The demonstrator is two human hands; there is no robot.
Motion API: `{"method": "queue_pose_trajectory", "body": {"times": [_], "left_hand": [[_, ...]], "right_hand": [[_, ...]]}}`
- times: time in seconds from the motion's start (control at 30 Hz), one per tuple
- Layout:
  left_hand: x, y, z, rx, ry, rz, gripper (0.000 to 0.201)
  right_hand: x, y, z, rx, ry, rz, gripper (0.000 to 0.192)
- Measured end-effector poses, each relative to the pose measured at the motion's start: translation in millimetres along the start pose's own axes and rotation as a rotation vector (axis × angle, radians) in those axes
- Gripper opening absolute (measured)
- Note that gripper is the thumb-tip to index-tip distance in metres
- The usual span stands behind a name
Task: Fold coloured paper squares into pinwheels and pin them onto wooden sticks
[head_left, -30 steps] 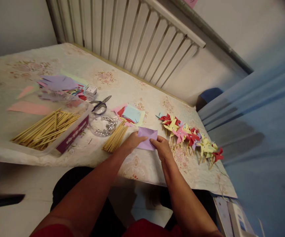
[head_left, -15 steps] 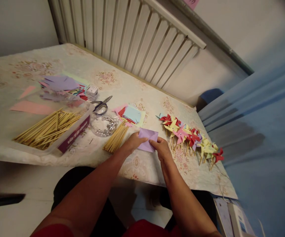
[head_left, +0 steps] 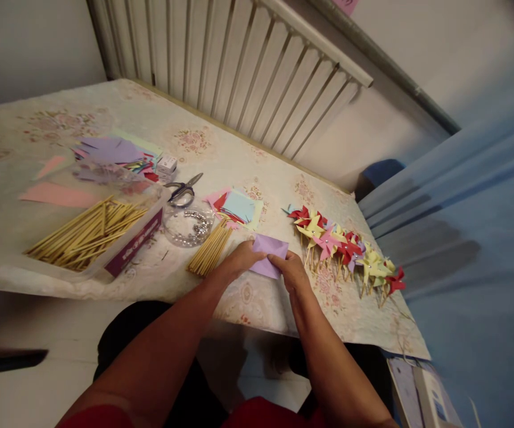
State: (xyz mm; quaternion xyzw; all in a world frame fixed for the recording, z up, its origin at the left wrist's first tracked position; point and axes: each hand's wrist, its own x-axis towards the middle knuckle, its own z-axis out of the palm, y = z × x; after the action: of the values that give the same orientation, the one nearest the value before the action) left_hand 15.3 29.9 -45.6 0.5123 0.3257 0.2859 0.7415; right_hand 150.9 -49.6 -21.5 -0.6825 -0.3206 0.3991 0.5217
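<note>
While our left hand (head_left: 243,258) and right hand (head_left: 293,272) pinch the purple paper (head_left: 269,255) near the table's (head_left: 257,309) front edge, both stay closed on it. Sticks (head_left: 210,248) lie just left, pinwheels (head_left: 343,246) just right, with bare cloth between.

Person seen from the head camera: both forearms are bare from the wrist up, with no sleeves, watch, bracelet or rings visible on the left hand (head_left: 241,259) or the right hand (head_left: 293,272). A red garment shows along the lower frame edge, near the left elbow and at centre. Dark, nearly black clothing covers the lap beneath the arms
</note>
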Motion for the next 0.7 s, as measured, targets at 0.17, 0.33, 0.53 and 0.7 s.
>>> {"method": "queue_pose_trajectory", "body": {"times": [0.17, 0.33, 0.53, 0.7], "left_hand": [[-3.1, 2.6, 1.2, 0.078, -0.018, -0.053, 0.025], [-1.2, -1.7, 1.1, 0.000, -0.073, -0.030, 0.023], [1.6, -6.1, -0.4, 0.041, -0.080, -0.033, 0.024], [2.0, -7.5, -0.5, 0.063, -0.105, -0.028, 0.022]], "right_hand": [[0.7, 1.6, -0.3, 0.007, 0.044, 0.017, 0.028], [1.6, 1.2, -3.4, 0.017, 0.114, 0.006, 0.029], [3.5, 4.3, -5.1, 0.021, 0.110, 0.046, 0.035], [5.1, 5.6, -5.5, 0.019, 0.134, 0.071, 0.036]]}}
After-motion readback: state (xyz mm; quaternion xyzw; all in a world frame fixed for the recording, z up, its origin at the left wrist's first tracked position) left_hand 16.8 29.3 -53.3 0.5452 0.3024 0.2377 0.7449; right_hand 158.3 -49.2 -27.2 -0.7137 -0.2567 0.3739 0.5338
